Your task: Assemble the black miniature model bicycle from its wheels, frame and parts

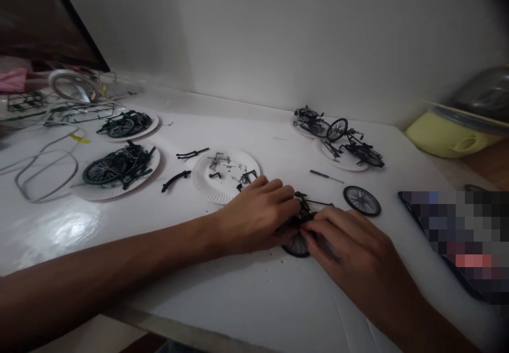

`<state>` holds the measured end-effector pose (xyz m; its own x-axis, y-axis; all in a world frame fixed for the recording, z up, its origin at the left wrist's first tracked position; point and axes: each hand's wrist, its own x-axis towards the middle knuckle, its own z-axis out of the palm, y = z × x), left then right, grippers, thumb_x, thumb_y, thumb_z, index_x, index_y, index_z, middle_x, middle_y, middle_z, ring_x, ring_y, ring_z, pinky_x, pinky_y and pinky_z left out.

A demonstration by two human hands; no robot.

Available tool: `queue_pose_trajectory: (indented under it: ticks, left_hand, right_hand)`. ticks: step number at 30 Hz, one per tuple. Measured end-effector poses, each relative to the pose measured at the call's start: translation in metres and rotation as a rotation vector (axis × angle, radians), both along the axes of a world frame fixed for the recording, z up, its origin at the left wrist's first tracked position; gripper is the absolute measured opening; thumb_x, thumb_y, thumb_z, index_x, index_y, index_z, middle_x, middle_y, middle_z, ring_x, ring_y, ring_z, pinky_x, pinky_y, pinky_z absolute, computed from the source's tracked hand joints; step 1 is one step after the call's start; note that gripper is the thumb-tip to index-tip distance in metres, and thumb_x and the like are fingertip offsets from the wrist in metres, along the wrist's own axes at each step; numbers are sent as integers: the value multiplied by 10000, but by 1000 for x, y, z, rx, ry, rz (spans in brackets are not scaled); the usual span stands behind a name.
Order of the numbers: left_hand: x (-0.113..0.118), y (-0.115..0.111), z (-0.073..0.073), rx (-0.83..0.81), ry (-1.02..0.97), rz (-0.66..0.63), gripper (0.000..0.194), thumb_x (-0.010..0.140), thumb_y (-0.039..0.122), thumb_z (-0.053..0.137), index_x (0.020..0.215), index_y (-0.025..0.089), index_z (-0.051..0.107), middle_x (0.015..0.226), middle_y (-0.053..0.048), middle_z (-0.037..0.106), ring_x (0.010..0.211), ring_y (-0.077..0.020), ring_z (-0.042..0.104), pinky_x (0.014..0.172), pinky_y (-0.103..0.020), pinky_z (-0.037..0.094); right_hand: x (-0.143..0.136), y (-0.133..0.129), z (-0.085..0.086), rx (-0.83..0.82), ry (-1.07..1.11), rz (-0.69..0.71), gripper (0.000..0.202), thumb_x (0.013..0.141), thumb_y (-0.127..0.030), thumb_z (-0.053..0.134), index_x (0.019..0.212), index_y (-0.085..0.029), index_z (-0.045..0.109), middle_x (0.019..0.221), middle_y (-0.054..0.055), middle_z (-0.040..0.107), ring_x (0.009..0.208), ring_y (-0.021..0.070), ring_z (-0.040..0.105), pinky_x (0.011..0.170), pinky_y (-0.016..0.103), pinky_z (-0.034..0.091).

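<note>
Model bicycle (296, 246), small and dark, is at the near middle of the white table (222, 294), its wheel low between the two hands, where the left hand (258, 212) grips it with curled fingers and the right hand (353, 241) pinches it between thumb and fingertips, though the exact part held is hidden. Just beyond the left hand is a paper plate (200, 182) of small metal pieces, with two dark curved strips (176, 180) near its left edge. Past the right hand lie a loose wheel (362, 200) and a thin screwdriver (326, 176).
</note>
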<state>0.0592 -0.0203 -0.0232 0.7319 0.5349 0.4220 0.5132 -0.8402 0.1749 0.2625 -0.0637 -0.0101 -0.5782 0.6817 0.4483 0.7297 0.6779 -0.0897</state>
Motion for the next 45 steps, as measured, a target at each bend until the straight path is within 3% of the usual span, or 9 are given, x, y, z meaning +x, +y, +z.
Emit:
queue_pose_trajectory:
  ticks: [4, 15, 20, 29, 38, 45]
  left_hand:
    - [2, 1, 1, 98, 54, 13, 220, 980, 330, 498, 892, 147, 581, 922, -44, 600, 838, -191, 521, 749, -349, 379]
    - [-1, 1, 13, 281, 179, -48, 199, 996, 137, 397, 892, 136, 567, 894, -66, 600, 792, -191, 510, 723, -347, 349]
    - [-3, 4, 14, 294, 186, -109, 228, 1004, 112, 378, 920, 124, 590, 887, -68, 633, 790, -180, 534, 741, -334, 364]
    - [-2, 8, 11, 359, 135, -106, 260, 993, 97, 426, 836, 127, 630, 806, -55, 671, 781, -176, 587, 740, -343, 388]
    - [-2, 6, 9, 426, 66, -90, 212, 992, 104, 446, 878, 130, 624, 790, -42, 681, 785, -171, 604, 772, -352, 418]
    - [-2, 7, 10, 402, 58, -78, 183, 1007, 132, 428, 984, 120, 609, 827, -52, 691, 801, -170, 612, 773, -347, 429]
  right_hand:
    - [0, 0, 0, 6, 3, -8, 127, 909, -147, 579, 804, -166, 649, 769, 37, 612, 723, 182, 553, 695, 350, 443]
    - [0, 0, -2, -26, -8, -6, 138, 908, -129, 560, 796, -169, 630, 780, 40, 605, 721, 183, 552, 679, 345, 449]
    - [1, -1, -1, -35, 7, -2, 134, 901, -114, 568, 790, -164, 625, 779, 41, 603, 727, 183, 549, 691, 348, 452]
    - [1, -2, -1, -18, -6, -11, 143, 905, -123, 575, 776, -167, 618, 763, 29, 593, 716, 176, 534, 695, 347, 433]
    - [-2, -3, 5, 47, -50, -50, 179, 920, -139, 545, 763, -184, 617, 755, 25, 608, 713, 178, 555, 705, 362, 405]
    - [3, 2, 11, 53, 68, -30, 71, 886, -130, 591, 894, -170, 649, 836, 61, 644, 805, 212, 602, 767, 396, 465]
